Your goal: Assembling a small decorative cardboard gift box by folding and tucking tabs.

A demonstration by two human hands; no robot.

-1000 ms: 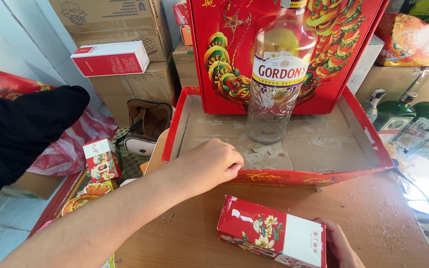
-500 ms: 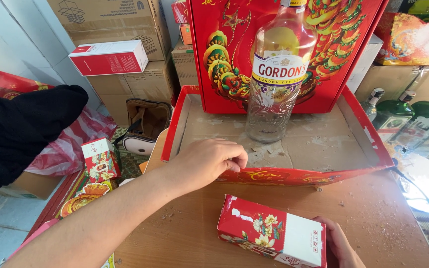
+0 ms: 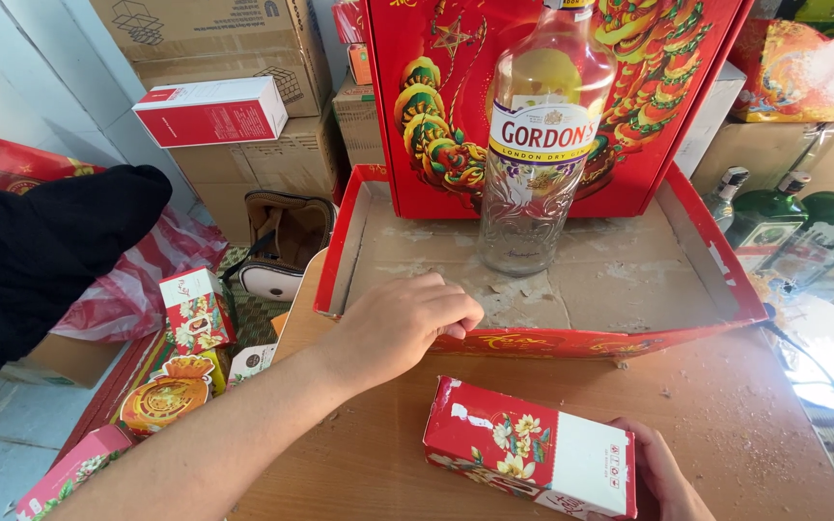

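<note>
- Red cardboard all round: small cartons (image 3: 195, 309) lie loose at the far left, below the counter's (image 3: 726, 425) edge, beside a black sleeve (image 3: 41, 260).
- Left hand (image 3: 398, 323) rests knuckles-up on the front lip of the tray (image 3: 533, 342), fingers curled over the rim; its grip is loosely closed on the cardboard edge, nothing lifted.
- Tray is a shallow red-walled box with a bare, flaking board floor; it looks light and a bit floppy, so I judge it best taken by two walls, not one lip.
- Bottle (image 3: 542, 145) stands upright inside the tray near the back, against the raised red lid (image 3: 687, 116). Clear glass, seemingly empty: rigid, smooth, breakable, likely top-heavy on a bending floor. Neck or waist would be the sure place to hold.
- Box (image 3: 533, 449), red and white with flowers, lies on the counter in front of the tray. Right hand (image 3: 658, 473) is mostly hidden behind its end; fingers touch it, but I cannot tell how firmly it grips.
- Green bottles (image 3: 803, 207) stand far right.
</note>
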